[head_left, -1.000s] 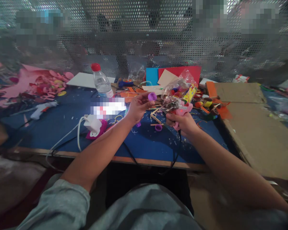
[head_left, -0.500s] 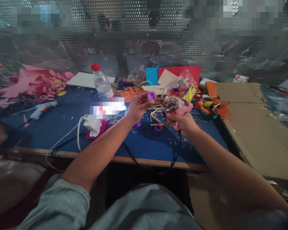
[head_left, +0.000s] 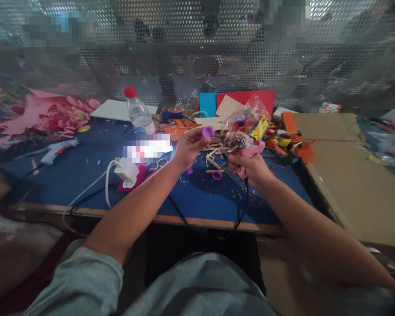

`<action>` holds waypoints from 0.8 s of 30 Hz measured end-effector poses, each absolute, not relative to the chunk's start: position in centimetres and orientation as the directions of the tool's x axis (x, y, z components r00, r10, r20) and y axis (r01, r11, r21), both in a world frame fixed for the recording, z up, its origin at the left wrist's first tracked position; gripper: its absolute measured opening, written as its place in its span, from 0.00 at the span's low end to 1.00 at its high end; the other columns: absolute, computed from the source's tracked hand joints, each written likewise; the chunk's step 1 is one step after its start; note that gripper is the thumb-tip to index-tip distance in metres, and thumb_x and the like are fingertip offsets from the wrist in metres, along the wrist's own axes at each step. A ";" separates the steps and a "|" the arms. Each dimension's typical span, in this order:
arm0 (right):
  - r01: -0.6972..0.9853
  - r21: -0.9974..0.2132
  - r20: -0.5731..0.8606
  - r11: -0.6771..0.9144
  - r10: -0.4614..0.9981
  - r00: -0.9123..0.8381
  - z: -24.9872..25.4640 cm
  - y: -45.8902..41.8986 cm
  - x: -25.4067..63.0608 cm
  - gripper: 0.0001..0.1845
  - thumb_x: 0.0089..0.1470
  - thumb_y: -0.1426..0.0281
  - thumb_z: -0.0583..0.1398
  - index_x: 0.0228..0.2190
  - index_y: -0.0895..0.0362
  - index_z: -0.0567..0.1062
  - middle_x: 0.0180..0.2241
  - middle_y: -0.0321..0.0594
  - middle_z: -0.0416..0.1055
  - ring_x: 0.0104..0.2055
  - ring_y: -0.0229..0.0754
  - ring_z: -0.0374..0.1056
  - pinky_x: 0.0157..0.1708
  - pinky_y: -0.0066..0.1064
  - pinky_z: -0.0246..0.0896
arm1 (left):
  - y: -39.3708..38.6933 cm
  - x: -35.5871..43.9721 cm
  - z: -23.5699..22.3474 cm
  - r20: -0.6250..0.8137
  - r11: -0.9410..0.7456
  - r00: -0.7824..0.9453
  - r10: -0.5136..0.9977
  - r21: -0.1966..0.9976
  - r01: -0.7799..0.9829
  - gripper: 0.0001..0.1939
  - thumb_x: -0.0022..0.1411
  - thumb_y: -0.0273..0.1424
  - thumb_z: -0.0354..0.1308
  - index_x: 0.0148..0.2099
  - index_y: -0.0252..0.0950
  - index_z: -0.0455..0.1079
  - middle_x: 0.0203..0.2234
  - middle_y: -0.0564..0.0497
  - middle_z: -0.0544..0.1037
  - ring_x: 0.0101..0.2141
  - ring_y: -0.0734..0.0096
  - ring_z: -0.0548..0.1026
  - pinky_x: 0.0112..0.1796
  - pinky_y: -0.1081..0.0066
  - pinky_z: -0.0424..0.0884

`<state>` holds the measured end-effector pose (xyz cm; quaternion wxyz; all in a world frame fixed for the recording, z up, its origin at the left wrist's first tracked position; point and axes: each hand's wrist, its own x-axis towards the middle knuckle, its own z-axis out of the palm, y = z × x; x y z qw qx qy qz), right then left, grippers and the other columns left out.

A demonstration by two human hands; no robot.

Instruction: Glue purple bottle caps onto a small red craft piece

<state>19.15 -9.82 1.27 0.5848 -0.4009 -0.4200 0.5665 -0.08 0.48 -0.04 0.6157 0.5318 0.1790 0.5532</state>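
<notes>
Between the thumb and fingers of my left hand (head_left: 188,148) is a small purple bottle cap (head_left: 208,131), held up above the table. My right hand (head_left: 250,166) is wrapped round the handle of a pink glue gun (head_left: 251,149), which has a small red light and a black cord hanging down. Its nozzle end is lost against clutter and a clear plastic bag. Below, a second purple cap (head_left: 217,175) lies on the blue table beside thin wooden sticks (head_left: 213,160). Another purple piece (head_left: 189,170) is partly covered by my left forearm.
A water bottle (head_left: 138,112) with a red cap stands at the back. Left of my arm are a white charger (head_left: 127,170) on a magenta power strip and a white glue gun (head_left: 57,150). Pink scraps (head_left: 66,114) heap at far left; cardboard (head_left: 352,175) covers the right.
Almost nothing differs. Both hands keep the same place and grip, with the purple cap and the pink glue gun in them.
</notes>
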 end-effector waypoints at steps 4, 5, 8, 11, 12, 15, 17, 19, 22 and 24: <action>-0.311 -0.949 0.048 0.046 0.999 0.000 1.2 -9.8 19.2 0.32 0.33 0.57 0.84 0.24 0.54 0.69 0.19 0.26 0.60 0.19 0.30 0.53 0.22 0.31 0.50 | 0.5 -0.1 -0.1 0.369 -0.179 0.325 0.871 0.854 -0.489 0.30 0.40 0.50 0.86 0.43 0.41 0.87 0.31 0.54 0.83 0.25 0.83 0.71 0.29 0.75 0.70; -0.305 -0.951 0.051 0.047 0.999 -0.005 1.2 -9.8 19.2 0.32 0.33 0.56 0.84 0.24 0.54 0.69 0.19 0.26 0.60 0.19 0.30 0.53 0.22 0.31 0.50 | 0.5 -0.1 -0.1 0.369 -0.179 0.327 0.870 0.854 -0.488 0.30 0.40 0.50 0.86 0.43 0.40 0.87 0.31 0.54 0.83 0.25 0.83 0.71 0.29 0.75 0.70; -0.292 -0.955 0.055 0.052 0.998 -0.003 1.2 -9.7 19.3 0.33 0.33 0.55 0.84 0.24 0.54 0.69 0.18 0.26 0.60 0.19 0.30 0.52 0.22 0.32 0.50 | 0.5 -0.1 -0.1 0.371 -0.185 0.326 0.869 0.856 -0.482 0.30 0.41 0.51 0.86 0.43 0.41 0.87 0.30 0.54 0.83 0.25 0.82 0.71 0.29 0.75 0.70; -0.294 -0.954 0.059 0.055 0.998 -0.003 1.2 -9.8 19.2 0.33 0.33 0.54 0.84 0.24 0.54 0.69 0.18 0.26 0.60 0.19 0.30 0.52 0.22 0.32 0.50 | 0.5 -0.1 -0.1 0.373 -0.188 0.322 0.870 0.856 -0.481 0.30 0.41 0.51 0.85 0.43 0.41 0.87 0.31 0.54 0.83 0.26 0.82 0.72 0.29 0.75 0.70; -0.299 -0.953 0.060 0.056 0.998 -0.004 1.2 -9.8 19.2 0.33 0.32 0.54 0.84 0.23 0.54 0.69 0.18 0.26 0.60 0.19 0.30 0.52 0.21 0.32 0.50 | 0.5 -0.1 -0.1 0.374 -0.188 0.324 0.869 0.855 -0.483 0.30 0.41 0.51 0.85 0.43 0.41 0.87 0.31 0.54 0.84 0.25 0.82 0.72 0.29 0.74 0.70; -0.302 -0.952 0.061 0.060 0.998 0.005 1.2 -9.7 19.1 0.34 0.32 0.53 0.84 0.23 0.54 0.69 0.17 0.26 0.59 0.19 0.30 0.51 0.21 0.31 0.49 | 0.4 -0.1 -0.1 0.380 -0.192 0.328 0.865 0.854 -0.484 0.30 0.42 0.52 0.85 0.43 0.41 0.86 0.30 0.54 0.83 0.25 0.82 0.72 0.29 0.75 0.70; -0.293 -0.954 0.060 0.061 0.998 0.013 1.2 -9.7 19.1 0.34 0.31 0.53 0.84 0.23 0.54 0.69 0.18 0.26 0.60 0.19 0.30 0.51 0.21 0.31 0.49 | 0.4 -0.1 -0.1 0.385 -0.199 0.327 0.863 0.855 -0.479 0.30 0.42 0.53 0.84 0.42 0.41 0.86 0.28 0.54 0.82 0.25 0.81 0.72 0.29 0.74 0.69; -0.290 -0.955 0.059 0.062 0.998 0.017 1.2 -9.7 19.1 0.34 0.31 0.53 0.84 0.23 0.54 0.69 0.18 0.26 0.60 0.19 0.30 0.51 0.21 0.31 0.49 | 0.4 -0.1 -0.1 0.387 -0.205 0.330 0.861 0.858 -0.470 0.30 0.43 0.54 0.84 0.42 0.41 0.86 0.27 0.54 0.81 0.24 0.81 0.72 0.28 0.74 0.69; -0.296 -0.953 0.054 0.058 0.998 0.022 1.1 -9.7 19.1 0.34 0.30 0.52 0.85 0.22 0.54 0.70 0.17 0.26 0.60 0.19 0.30 0.52 0.22 0.31 0.50 | 0.5 -0.1 -0.1 0.394 -0.215 0.341 0.853 0.862 -0.459 0.31 0.44 0.56 0.83 0.42 0.41 0.86 0.26 0.54 0.81 0.24 0.80 0.72 0.28 0.73 0.68; -0.302 -0.951 0.052 0.058 0.998 0.029 1.1 -9.7 19.1 0.34 0.29 0.52 0.85 0.22 0.54 0.70 0.17 0.26 0.60 0.19 0.30 0.53 0.22 0.32 0.50 | 0.4 -0.1 -0.1 0.398 -0.219 0.342 0.852 0.862 -0.458 0.31 0.44 0.56 0.83 0.43 0.40 0.86 0.26 0.53 0.81 0.24 0.80 0.72 0.28 0.73 0.68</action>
